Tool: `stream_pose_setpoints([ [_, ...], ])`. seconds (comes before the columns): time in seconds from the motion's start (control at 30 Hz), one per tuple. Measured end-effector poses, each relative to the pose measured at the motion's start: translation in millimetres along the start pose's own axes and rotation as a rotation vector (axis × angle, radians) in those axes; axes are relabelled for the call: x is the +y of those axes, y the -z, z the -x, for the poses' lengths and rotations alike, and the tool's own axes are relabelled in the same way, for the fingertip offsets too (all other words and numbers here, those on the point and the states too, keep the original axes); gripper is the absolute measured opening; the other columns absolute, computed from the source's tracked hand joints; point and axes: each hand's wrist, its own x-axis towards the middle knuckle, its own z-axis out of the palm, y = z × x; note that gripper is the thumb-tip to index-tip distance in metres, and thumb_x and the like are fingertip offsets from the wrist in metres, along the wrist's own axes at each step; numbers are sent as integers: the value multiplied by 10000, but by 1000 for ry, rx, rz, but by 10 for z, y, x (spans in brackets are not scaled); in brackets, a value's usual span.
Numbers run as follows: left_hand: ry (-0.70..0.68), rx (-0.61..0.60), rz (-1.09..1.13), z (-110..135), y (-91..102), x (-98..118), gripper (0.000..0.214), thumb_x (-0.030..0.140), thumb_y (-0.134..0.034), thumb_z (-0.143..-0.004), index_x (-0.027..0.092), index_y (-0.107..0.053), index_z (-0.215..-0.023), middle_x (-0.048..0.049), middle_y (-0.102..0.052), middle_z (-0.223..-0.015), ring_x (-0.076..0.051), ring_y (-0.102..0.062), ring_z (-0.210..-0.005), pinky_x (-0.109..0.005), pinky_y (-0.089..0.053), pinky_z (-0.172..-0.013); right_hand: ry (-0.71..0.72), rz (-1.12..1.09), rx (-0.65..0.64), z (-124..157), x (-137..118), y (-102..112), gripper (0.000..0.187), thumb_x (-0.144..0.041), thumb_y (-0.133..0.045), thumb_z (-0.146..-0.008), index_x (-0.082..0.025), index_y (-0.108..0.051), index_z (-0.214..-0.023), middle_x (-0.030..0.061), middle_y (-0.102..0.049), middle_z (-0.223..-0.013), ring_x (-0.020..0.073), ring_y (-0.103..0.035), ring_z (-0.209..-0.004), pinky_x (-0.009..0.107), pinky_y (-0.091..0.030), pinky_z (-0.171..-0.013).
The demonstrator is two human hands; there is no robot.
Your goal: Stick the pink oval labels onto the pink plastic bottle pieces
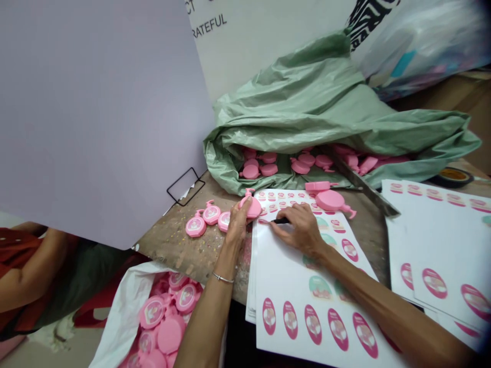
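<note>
The left hand (237, 226) is closed around a pink plastic bottle-shaped piece (252, 208) at the far left of the sticker sheet (291, 276), while the right hand (297, 230) is pinching a small black tool (281, 221) against it

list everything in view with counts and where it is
labelled plastic pieces: three, pink, on worn wooden board
unlabelled plastic pieces: two, pink, on the sticker sheets
piled pieces: many, pink, in green plastic sack
bagged pieces: many, pink, in white bag
sticker sheets: two stacks, white with pink ovals, centre and right
metal strip: one, grey, against the sack
tape roll: one, black, far right
wire frame: one, black, at board corner
large panel: one, pale lilac, upper left
co-worker's arm: one, red sleeve, lower left
bangle: one, silver, left wrist
left hand: one, holding a pink piece
right hand: one, holding a black pen-like tool on the sheets
</note>
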Motion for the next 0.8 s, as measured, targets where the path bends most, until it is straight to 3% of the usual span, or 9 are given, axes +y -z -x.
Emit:
stream_pose_setpoints([
  [0.17, -45, 30, -72, 38, -44, 28, 432, 458, -747, -664, 120, -661, -919, -26, -637, -740, -141, -592, -687, -254, -490, -660, -198, -229, 148, -95, -118, 175, 242, -437, -624, -791, -223, -528, -730, 24, -595, -694, 162, -524, -631, 324, -412, -675],
  [0.27, -110, 83, -104, 182, -34, 201, 424, 462, -711, -708, 136, -650, -973, -32, -653, -808, -151, -596, -746, -250, -486, -682, -242, -279, 108, -125, -130, 153, 251, -444, -625, -777, -224, -518, -726, 24, -586, -704, 165, -529, -648, 307, -422, -651],
  [0.37, -272, 171, -205, 498, 27, 442, 405, 469, -660, -767, 168, -643, -1037, -48, -676, -930, -164, -606, -809, -248, -484, -702, -406, -290, 14, -112, -47, 37, 270, -465, -614, -753, -221, -511, -702, 19, -602, -689, 167, -537, -642, 296, -420, -625],
  [0.43, -240, 68, -243, 766, 64, 523, 415, 475, -660, -770, 172, -651, -1052, -63, -692, -924, -186, -626, -804, -262, -493, -687, -521, -309, -77, -94, 24, -42, 289, -489, -606, -736, -218, -520, -682, 7, -607, -657, 163, -536, -611, 288, -409, -594],
  [0.5, -31, -167, -231, 1001, 77, 476, 415, 473, -681, -752, 155, -671, -1019, -82, -701, -860, -212, -651, -778, -282, -505, -671, -567, -321, -168, -92, 74, -97, 306, -506, -610, -717, -215, -536, -660, -2, -605, -635, 159, -532, -595, 281, -392, -573],
  [0.57, 111, -313, -228, 1143, 72, 318, 417, 466, -720, -716, 136, -684, -968, -92, -702, -815, -224, -666, -744, -295, -514, -659, -595, -365, -232, -129, 92, -119, 324, -519, -630, -696, -210, -550, -643, -12, -589, -614, 150, -510, -581, 273, -366, -552],
  [0.7, 162, -299, -233, 1152, 58, -30, 446, 503, -688, -742, 122, -657, -970, -96, -697, -802, -209, -681, -687, -295, -528, -642, -657, -508, -297, -343, 44, -43, 397, -570, -655, -671, -194, -545, -607, -31, -510, -547, 113, -431, -526, 255, -319, -502],
  [0.8, 153, -270, -214, 1112, 48, -109, 449, 492, -693, -747, 110, -646, -978, -98, -695, -792, -199, -684, -664, -285, -536, -633, -656, -621, -254, -515, -53, 141, 447, -608, -655, -673, -187, -525, -594, -44, -461, -524, 87, -373, -495, 245, -293, -476],
])
